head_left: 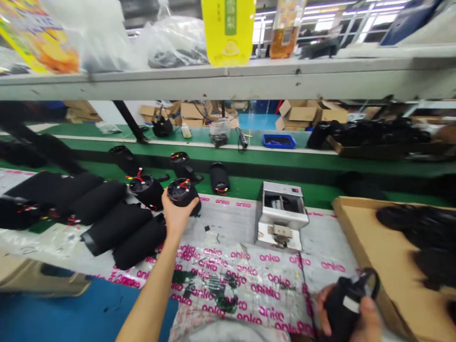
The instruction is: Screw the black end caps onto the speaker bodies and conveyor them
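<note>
My left hand (177, 213) grips a black cylindrical speaker body (183, 194) from below, with red, yellow and white wires showing on its open top. Close by, another wired black cylinder (147, 191) stands upright. Several black fabric-covered cylinders (114, 228) lie side by side to the left on the anko-printed plastic sheet (242, 285). My right hand (351, 316) is low at the right, shut around a black speaker with a looped strap (344, 304) and a white label. The fingers hide part of that speaker.
A small silver metal machine (280, 216) stands on the sheet. To the right, a cardboard tray (386, 259) holds black items. Behind runs a green conveyor belt (228, 161) with more cylinders. A grey shelf (228, 83) crosses overhead, carrying packaging.
</note>
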`<state>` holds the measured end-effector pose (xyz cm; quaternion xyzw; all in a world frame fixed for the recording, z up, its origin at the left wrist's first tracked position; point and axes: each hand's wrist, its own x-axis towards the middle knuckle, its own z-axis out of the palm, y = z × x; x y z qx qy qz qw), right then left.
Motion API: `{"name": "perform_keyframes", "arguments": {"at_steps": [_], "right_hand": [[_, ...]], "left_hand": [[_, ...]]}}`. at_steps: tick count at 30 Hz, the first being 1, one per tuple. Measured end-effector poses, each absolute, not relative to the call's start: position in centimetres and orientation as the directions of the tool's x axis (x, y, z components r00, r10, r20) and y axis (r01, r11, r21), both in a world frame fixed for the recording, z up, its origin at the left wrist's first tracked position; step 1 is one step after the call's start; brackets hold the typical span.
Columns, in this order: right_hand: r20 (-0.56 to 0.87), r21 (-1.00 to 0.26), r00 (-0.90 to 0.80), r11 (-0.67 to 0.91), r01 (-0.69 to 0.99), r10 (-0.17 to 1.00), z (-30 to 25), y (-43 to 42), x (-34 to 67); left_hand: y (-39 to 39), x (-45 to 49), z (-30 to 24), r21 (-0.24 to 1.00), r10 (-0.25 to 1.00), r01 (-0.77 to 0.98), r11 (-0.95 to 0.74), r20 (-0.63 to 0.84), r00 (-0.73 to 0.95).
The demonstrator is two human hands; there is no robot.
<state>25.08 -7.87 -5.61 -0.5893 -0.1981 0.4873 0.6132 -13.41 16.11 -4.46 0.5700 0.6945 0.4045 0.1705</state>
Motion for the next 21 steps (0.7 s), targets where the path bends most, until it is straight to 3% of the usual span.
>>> {"name": "perform_keyframes", "arguments": {"at_steps": [2, 4, 6, 7, 9, 12, 14, 18, 21], "right_hand": [[-0.12, -0.943, 0.527, 0.069, -0.324, 0.841, -1.9, -7.0, 26.6], [0.187, -0.937, 0.507, 0.308, -0.164, 0.841, 2.2, -5.9, 28.2], [0.377, -0.893, 0.433, 0.445, -0.065, 0.819, 6.0, -4.5, 29.0], [0.42, -0.886, 0.309, 0.459, -0.064, 0.853, 7.5, -3.7, 28.9], [0.518, -0.837, 0.236, 0.544, -0.058, 0.823, 9.2, -1.6, 27.6], [0.58, -0.772, 0.251, 0.621, -0.136, 0.775, 8.7, 2.1, 24.1], [0.619, -0.723, 0.279, 0.671, -0.164, 0.734, 7.1, 4.2, 21.9], [0.619, -0.721, 0.27, 0.67, -0.177, 0.738, 4.1, 6.4, 19.9], [0.574, -0.757, 0.246, 0.62, -0.204, 0.781, 3.3, 6.9, 19.8]], "left_hand": [[15.4, -12.9, -4.0, 0.855, 0.913, 0.518, -0.034, 0.237, -0.332], [14.0, -12.9, -3.2, 0.911, 0.928, 0.396, -0.118, 0.243, -0.283], [12.0, -13.0, -2.1, 0.914, 0.957, 0.372, -0.159, 0.235, -0.168], [11.0, -13.0, -1.5, 0.909, 0.973, 0.383, -0.167, 0.215, -0.085], [8.9, -12.7, -0.7, 0.898, 0.98, 0.398, -0.187, 0.142, 0.139], [6.1, -11.1, -0.9, 0.91, 0.858, 0.338, -0.241, 0.038, 0.512], [4.9, -9.5, -1.8, 0.934, 0.742, 0.261, -0.244, 0.006, 0.671], [4.0, -6.7, -3.5, 0.962, 0.566, 0.078, -0.261, 0.087, 0.82], [3.9, -6.6, -3.7, 0.967, 0.549, 0.042, -0.253, 0.107, 0.829]]}}
